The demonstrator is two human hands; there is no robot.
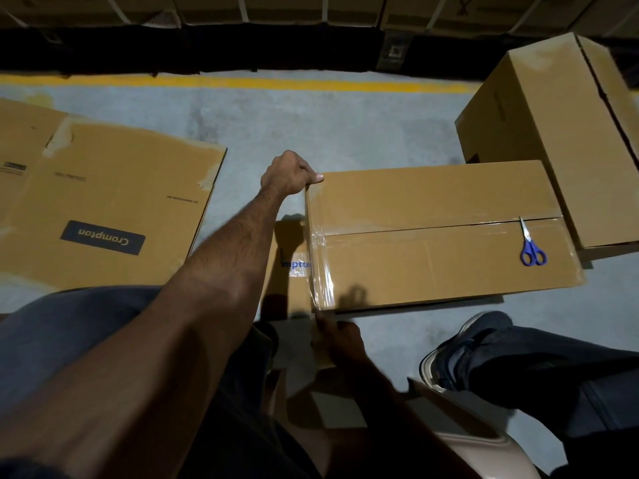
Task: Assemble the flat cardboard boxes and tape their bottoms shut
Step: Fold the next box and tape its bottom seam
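An assembled cardboard box (432, 264) stands bottom up on the floor in front of me. Its centre seam (415, 227) is covered with clear tape. Another strip of clear tape (320, 264) runs along the left edge of the top. My left hand (288, 174) grips the far left corner of the box, thumb on top and fingers curled over the edge. My right hand (340, 340) is low at the near left corner, against the box's side. It lies in shadow, so its fingers are not clear.
Blue-handled scissors (530, 248) lie on the box top near its right end. A flat "Crompton" carton (103, 209) lies on the floor to the left. A second assembled box (553, 133) stands at the back right. My legs and a shoe (463, 354) are near.
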